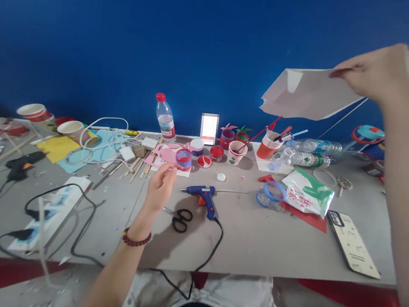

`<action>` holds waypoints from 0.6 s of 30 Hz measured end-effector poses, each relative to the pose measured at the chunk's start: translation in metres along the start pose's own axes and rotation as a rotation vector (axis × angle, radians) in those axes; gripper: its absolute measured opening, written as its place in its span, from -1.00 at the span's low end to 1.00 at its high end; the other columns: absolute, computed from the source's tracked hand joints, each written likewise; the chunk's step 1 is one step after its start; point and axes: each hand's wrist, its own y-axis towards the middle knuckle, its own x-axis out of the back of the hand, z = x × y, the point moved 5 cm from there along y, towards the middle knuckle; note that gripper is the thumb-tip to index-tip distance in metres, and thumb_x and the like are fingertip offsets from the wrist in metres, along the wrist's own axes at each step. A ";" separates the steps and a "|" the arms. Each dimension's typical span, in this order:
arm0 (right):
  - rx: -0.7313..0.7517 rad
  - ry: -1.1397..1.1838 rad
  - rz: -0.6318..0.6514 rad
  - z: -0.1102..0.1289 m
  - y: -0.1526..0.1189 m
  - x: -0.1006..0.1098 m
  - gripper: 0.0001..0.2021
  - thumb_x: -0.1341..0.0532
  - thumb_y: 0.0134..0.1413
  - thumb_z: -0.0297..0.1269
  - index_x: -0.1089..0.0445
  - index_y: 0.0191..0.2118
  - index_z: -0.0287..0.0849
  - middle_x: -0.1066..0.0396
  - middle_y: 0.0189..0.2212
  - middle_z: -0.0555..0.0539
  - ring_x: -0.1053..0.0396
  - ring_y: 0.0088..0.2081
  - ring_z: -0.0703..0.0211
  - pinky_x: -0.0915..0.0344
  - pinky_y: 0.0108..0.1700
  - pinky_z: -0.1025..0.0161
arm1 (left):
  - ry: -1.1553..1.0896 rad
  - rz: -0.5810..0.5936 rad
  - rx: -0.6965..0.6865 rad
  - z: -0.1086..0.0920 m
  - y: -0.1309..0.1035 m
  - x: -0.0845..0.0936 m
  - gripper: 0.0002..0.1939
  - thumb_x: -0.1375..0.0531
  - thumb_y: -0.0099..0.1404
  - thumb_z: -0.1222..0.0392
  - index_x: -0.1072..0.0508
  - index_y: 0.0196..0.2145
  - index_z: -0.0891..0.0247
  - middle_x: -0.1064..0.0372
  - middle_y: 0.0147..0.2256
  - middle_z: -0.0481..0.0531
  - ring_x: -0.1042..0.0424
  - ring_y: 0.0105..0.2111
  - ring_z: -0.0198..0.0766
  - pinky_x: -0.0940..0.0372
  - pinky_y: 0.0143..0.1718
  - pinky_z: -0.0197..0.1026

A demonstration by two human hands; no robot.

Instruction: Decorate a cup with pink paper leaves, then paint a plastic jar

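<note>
High at the right, my right hand (384, 72) grips the edge of a pale sheet of paper (315, 94), held in the air against the blue wall. The sheet has a torn left edge and a small white patch. Over the table, my left hand (161, 185) has its fingertips pinched together, close to a small blue and purple cup (184, 157) with a red band. What sits between those fingertips, if anything, is too small to tell. Just right of this hand lies a blue glue gun (202, 192), with black-handled scissors (181, 219) below it.
A bottle with a red cap (165, 121) stands at the back. Paper cups with pens (268, 146), plastic bottles (312, 159) and a phone (353, 245) are on the right. At left lie a power strip (57, 212), cables and wooden sticks. The glue gun's cord (219, 242) hangs over the front edge.
</note>
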 end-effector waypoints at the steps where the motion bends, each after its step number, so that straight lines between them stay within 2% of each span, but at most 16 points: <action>1: -0.023 -0.042 0.053 -0.004 0.006 -0.013 -0.20 0.20 -0.10 0.12 -0.31 -0.84 -0.59 -0.53 -0.11 -0.12 -0.38 -0.02 0.18 -0.14 -0.25 0.14 | -0.010 0.006 0.018 0.003 0.001 0.000 -0.78 -0.13 0.30 0.04 -0.45 -0.30 0.23 0.02 -0.66 -0.18 0.03 -0.64 -0.39 0.09 -0.58 -0.28; 3: -0.044 -0.109 0.147 -0.010 0.015 -0.037 -0.22 0.45 -0.15 0.01 0.06 -1.01 -0.58 -0.49 -0.11 -0.22 -0.34 0.03 0.15 -0.12 -0.26 0.04 | -0.045 0.028 0.054 0.007 0.003 0.000 -0.78 -0.12 0.30 0.05 -0.45 -0.29 0.23 0.01 -0.66 -0.18 0.02 -0.63 -0.39 0.09 -0.57 -0.28; 5: -0.064 -0.124 0.208 -0.011 0.020 -0.056 -0.28 0.51 -0.21 -0.05 0.21 -1.04 -0.56 -0.46 -0.09 -0.28 -0.30 0.08 0.08 -0.10 -0.24 -0.03 | -0.088 0.041 0.098 0.011 0.005 0.001 -0.78 -0.11 0.30 0.05 -0.45 -0.29 0.23 0.01 -0.66 -0.18 0.01 -0.63 -0.39 0.09 -0.58 -0.28; 8: -0.103 -0.097 0.291 -0.004 0.017 -0.074 -0.24 0.40 -0.14 -0.03 0.05 -1.01 -0.60 -0.43 -0.02 -0.34 -0.26 0.13 -0.05 -0.08 -0.22 -0.07 | -0.144 0.040 0.143 0.012 0.006 0.002 -0.79 -0.12 0.29 0.06 -0.46 -0.30 0.23 -0.02 -0.66 -0.18 0.00 -0.64 -0.39 0.08 -0.58 -0.28; 11: -0.119 -0.074 0.359 0.004 0.011 -0.087 -0.22 0.25 -0.07 0.02 -0.17 -0.93 -0.62 -0.44 -0.01 -0.37 -0.25 0.15 -0.10 -0.08 -0.21 -0.03 | -0.185 0.034 0.174 0.010 0.006 0.003 -0.82 -0.13 0.26 0.10 -0.46 -0.32 0.24 -0.06 -0.65 -0.17 -0.02 -0.64 -0.41 0.05 -0.58 -0.29; 14: -0.106 -0.038 0.401 0.006 0.008 -0.099 -0.25 0.08 -0.07 0.09 -0.30 -0.84 -0.61 -0.44 0.01 -0.38 -0.26 0.15 -0.03 -0.09 -0.22 0.06 | -0.238 0.046 0.215 0.009 0.006 0.001 -0.84 -0.15 0.22 0.14 -0.46 -0.32 0.25 -0.10 -0.64 -0.16 -0.05 -0.64 -0.42 0.02 -0.58 -0.32; 18: -0.082 -0.021 0.452 0.008 0.005 -0.114 -0.28 -0.05 -0.04 0.11 -0.39 -0.72 -0.62 -0.41 0.04 -0.43 -0.30 0.11 0.19 -0.09 -0.19 0.17 | -0.413 0.077 0.320 0.010 0.007 -0.002 -0.88 -0.18 0.15 0.21 -0.45 -0.34 0.29 -0.18 -0.62 -0.14 -0.09 -0.65 -0.45 -0.02 -0.60 -0.36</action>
